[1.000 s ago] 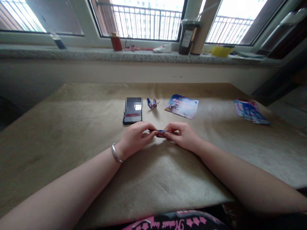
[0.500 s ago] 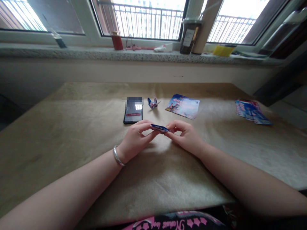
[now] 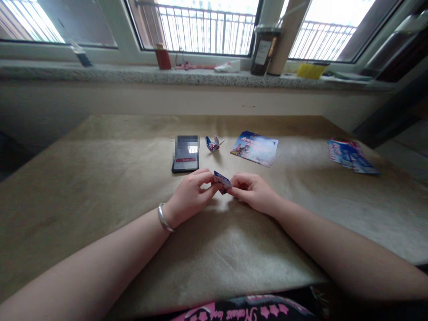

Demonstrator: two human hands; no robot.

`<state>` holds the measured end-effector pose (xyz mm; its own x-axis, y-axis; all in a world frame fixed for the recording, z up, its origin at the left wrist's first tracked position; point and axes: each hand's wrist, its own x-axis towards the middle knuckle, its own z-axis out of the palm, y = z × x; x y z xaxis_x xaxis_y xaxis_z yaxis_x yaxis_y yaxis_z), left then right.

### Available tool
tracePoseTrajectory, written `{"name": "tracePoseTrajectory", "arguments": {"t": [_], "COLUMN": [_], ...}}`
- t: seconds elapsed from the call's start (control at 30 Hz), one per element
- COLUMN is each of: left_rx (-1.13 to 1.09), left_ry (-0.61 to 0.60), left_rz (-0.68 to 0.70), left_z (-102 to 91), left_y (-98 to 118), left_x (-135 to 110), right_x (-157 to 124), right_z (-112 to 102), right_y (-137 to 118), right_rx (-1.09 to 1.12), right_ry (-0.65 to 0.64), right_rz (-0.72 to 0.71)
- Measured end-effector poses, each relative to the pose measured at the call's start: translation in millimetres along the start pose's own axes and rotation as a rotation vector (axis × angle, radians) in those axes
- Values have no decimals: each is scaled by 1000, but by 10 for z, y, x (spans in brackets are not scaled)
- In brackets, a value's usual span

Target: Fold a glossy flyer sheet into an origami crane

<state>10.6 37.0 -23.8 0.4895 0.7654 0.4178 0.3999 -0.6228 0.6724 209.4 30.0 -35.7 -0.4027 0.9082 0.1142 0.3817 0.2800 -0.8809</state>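
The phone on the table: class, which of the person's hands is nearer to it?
Left. The left hand sits just short of the near edge of the phone; the right hand lies farther right, beyond the folded paper both hands pinch.

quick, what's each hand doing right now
Left hand: closed, fingers pinching the left end of the small folded paper.
Right hand: closed, fingertips pinching the same folded paper from the right.

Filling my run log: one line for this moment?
left hand: pinching folded paper | right hand: pinching it too | beyond: phone, paper crane
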Motion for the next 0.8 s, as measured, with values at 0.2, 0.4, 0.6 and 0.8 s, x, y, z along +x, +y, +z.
{"name": "tracePoseTrajectory", "arguments": {"t": [0.2,0.4,0.6,0.8], "left_rx": [-55,-92,-50,-63], "left_ry": [-43,-118,-119,-109], "left_rz": [-73,-105,-65,-34], "left_z": [9,30,22,10], "left_y": [-33,-57,-41,-31], "left_x": [4,-21,-9,20], "right_x": [2,4,16,-10], "right_z": [-5,5,20,2], "right_y": [-12,-5,-1,-22], "right_rx": [38,47,42,-60], "right_ry": [4,27,18,26], "right_rz": [35,19,33,-3]}}
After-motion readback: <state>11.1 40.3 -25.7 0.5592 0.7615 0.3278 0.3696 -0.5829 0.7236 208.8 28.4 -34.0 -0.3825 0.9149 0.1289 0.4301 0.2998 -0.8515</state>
